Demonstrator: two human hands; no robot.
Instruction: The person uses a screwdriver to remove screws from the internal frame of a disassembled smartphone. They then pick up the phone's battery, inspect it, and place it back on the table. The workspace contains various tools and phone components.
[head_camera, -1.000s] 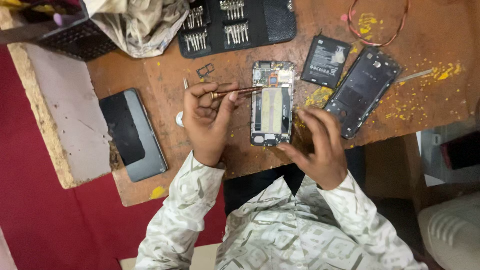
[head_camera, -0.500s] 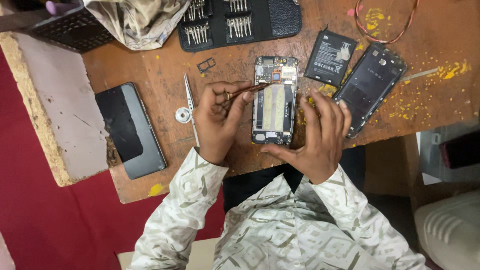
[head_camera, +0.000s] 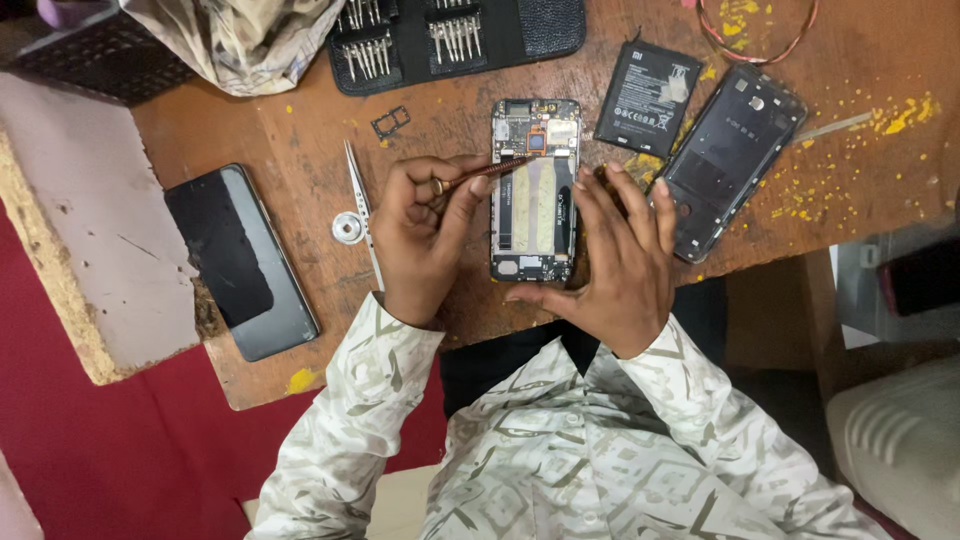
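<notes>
An opened phone (head_camera: 535, 190) lies back side up on the wooden table (head_camera: 300, 130), its circuit board and frame exposed. My left hand (head_camera: 420, 240) is shut on a thin screwdriver (head_camera: 490, 172) whose tip rests on the upper left part of the phone's board. My right hand (head_camera: 615, 260) lies along the phone's right and lower edge, fingers spread, thumb at the bottom corner, holding it steady. Beside my left hand lie metal tweezers (head_camera: 358, 195) and a small round metal piece (head_camera: 347, 227).
A black battery (head_camera: 648, 95) and a dark back cover (head_camera: 728, 160) lie right of the phone. A screwdriver bit kit (head_camera: 450, 35), a SIM tray (head_camera: 390, 122), a cloth (head_camera: 230, 40) and a wire loop (head_camera: 760, 45) sit at the far edge. Another phone (head_camera: 240, 260) lies left.
My right hand has slid up from below the phone onto its right edge. My left hand keeps the screwdriver at the phone's upper part. The view has shifted slightly.
</notes>
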